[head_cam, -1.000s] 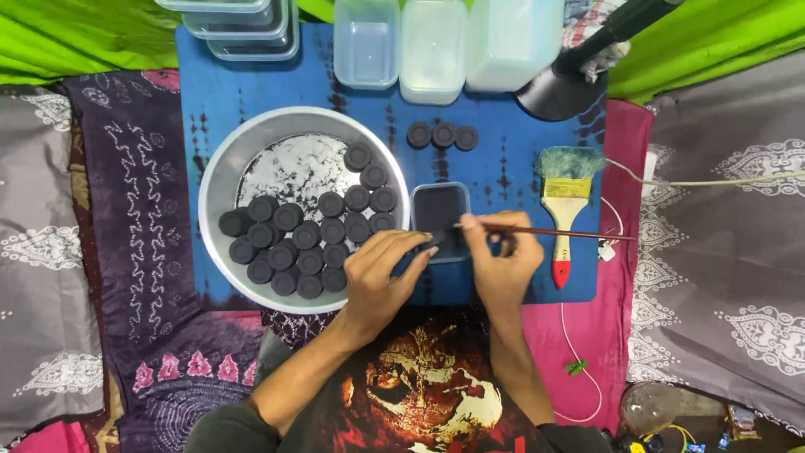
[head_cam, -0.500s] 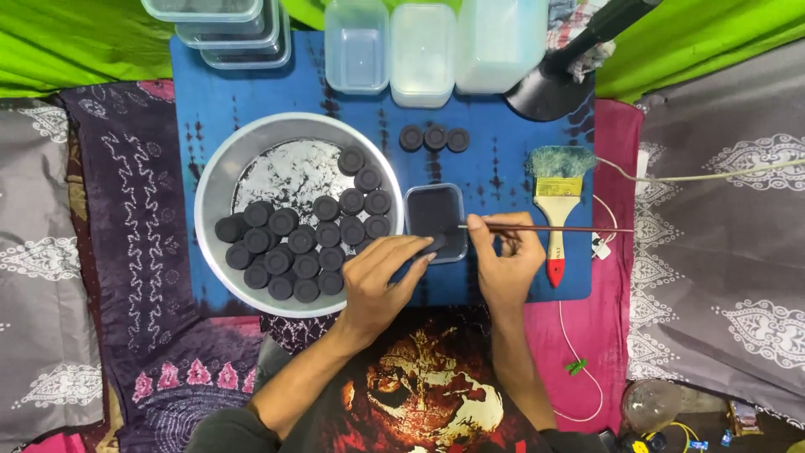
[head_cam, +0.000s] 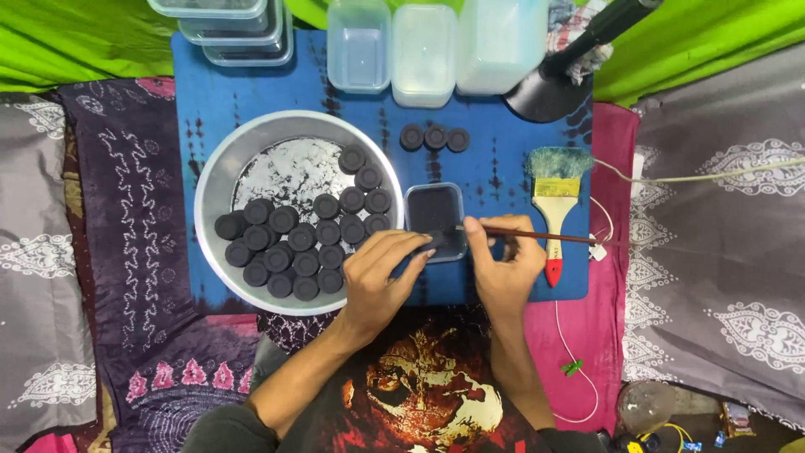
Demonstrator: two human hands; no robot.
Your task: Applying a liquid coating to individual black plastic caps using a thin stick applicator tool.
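Where hands work, blue cloth (head_cam: 251, 84) covers bedding (head_cam: 721, 252).

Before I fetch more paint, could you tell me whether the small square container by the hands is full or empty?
Not empty: the small square container holds something dark across its bottom; how deep, cannot tell.

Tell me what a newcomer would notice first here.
The metal bowl at left on the blue mat, half filled with black discs. Just right of it, both hands meet over a small dark tray: the left hand at its edge, the right hand holding a thin brush.
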